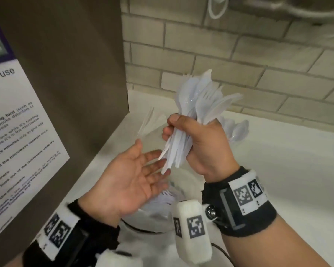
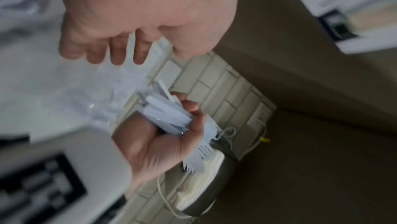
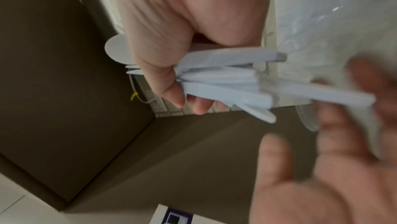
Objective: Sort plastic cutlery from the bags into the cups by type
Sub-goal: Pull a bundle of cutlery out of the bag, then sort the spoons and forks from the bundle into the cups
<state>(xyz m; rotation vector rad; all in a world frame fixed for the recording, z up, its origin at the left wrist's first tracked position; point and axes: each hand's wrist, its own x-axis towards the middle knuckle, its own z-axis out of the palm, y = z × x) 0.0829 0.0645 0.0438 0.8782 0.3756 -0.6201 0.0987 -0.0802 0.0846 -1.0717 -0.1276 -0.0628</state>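
**Plastic cutlery held in a mixed bunch, ready for sorting**

White plastic cutlery (image 1: 196, 116) stands in the head view as one mixed bunch, forks and spoons pointing up, gripped at the handles by the right hand (image 1: 202, 143). The left hand (image 1: 131, 176) is spread palm up just below the handle ends, holding nothing, probably to receive or pull out single pieces. On the white counter (image 1: 278, 160) behind, a cup of spoons (image 1: 235, 130) and a cup of knives (image 1: 150, 122) already hold sorted pieces.

From the left wrist, the spread left fingers (image 2: 116, 52) hang above the right fist, which closes around the bunch with fork tines sticking out.

From the right wrist, the handles (image 3: 232, 78) fan out toward the blurred, open left palm, so one piece can be taken easily.
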